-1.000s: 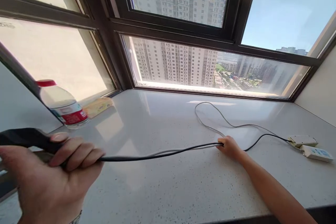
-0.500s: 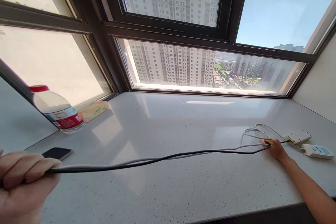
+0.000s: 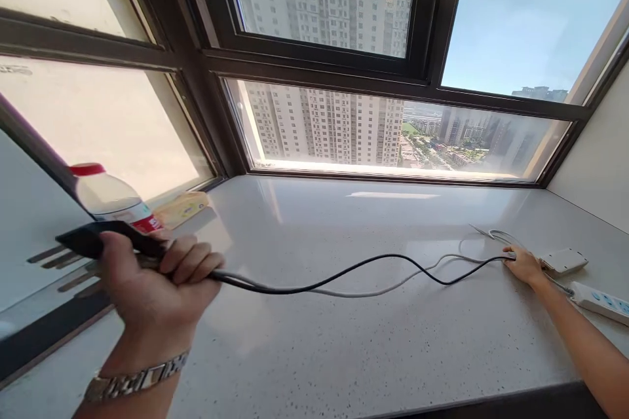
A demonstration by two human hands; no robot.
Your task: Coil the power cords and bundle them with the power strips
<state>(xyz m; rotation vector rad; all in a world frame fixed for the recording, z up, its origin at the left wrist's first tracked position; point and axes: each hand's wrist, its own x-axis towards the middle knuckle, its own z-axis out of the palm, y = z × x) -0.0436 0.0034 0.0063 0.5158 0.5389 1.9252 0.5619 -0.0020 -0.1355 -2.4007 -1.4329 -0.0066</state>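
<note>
On the speckled white sill under the window, we have two cords strung between our hands — a black cable and a thinner grey cable lying beside it. Our left hand is curled tight round the black cable together with a flat dark object; whether that is a phone or something else we cannot tell. Our right hand rests low on the sill, fingers closed over the far run of both cords, just beside a small white adapter and near a white power strip.

Both cords look light, limp and smooth — they sag between the grips and would slide easily through loose fingers. We judge the sound places to hold are where the hands already pinch them, not the slack middle, and not close by the adapter, where a tug might strain the joint.

A bottle with a red cap stands at the far left corner.
</note>
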